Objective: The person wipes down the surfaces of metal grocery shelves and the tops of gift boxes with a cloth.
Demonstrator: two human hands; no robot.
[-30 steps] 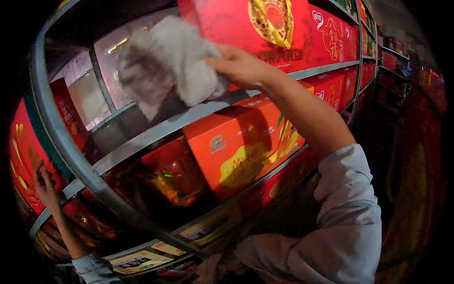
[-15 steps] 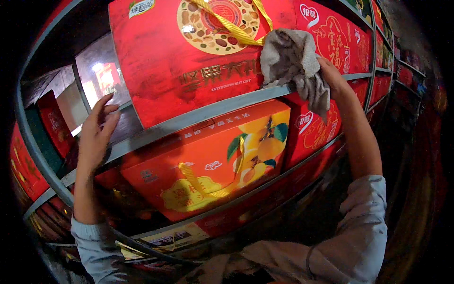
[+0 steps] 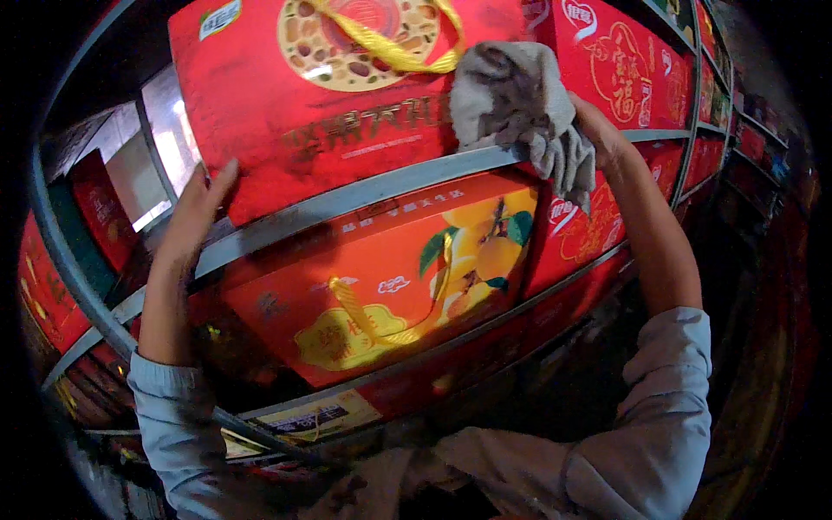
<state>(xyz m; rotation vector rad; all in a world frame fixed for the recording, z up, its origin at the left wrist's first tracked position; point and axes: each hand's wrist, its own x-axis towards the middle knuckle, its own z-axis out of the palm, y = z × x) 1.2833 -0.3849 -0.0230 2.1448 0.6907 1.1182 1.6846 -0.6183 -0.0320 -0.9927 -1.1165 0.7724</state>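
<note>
A large red gift box (image 3: 234, 113) with a round picture of nuts and a yellow rope handle (image 3: 390, 54) stands on the upper shelf. At its lower left edge is my left hand (image 3: 201, 204), thumb on the front face and the other fingers round the side, partly hidden. My right hand (image 3: 592, 130) grips a crumpled, stained grey cloth (image 3: 503, 95) against the box's right end. The cloth hangs over the shelf edge and covers most of that hand's fingers.
A grey metal rail (image 3: 347, 198) runs along the shelf front. Below it sits an orange fruit gift box (image 3: 286, 303) with a yellow handle. More red boxes (image 3: 620, 69) stand to the right. A curved-looking metal post (image 3: 54, 225) rises at the left, beside a dark red box (image 3: 102, 212).
The red gift box has shifted left along the shelf. My left hand has come onto its left edge from beside it. The cloth and my right hand have moved slightly left with it.
</note>
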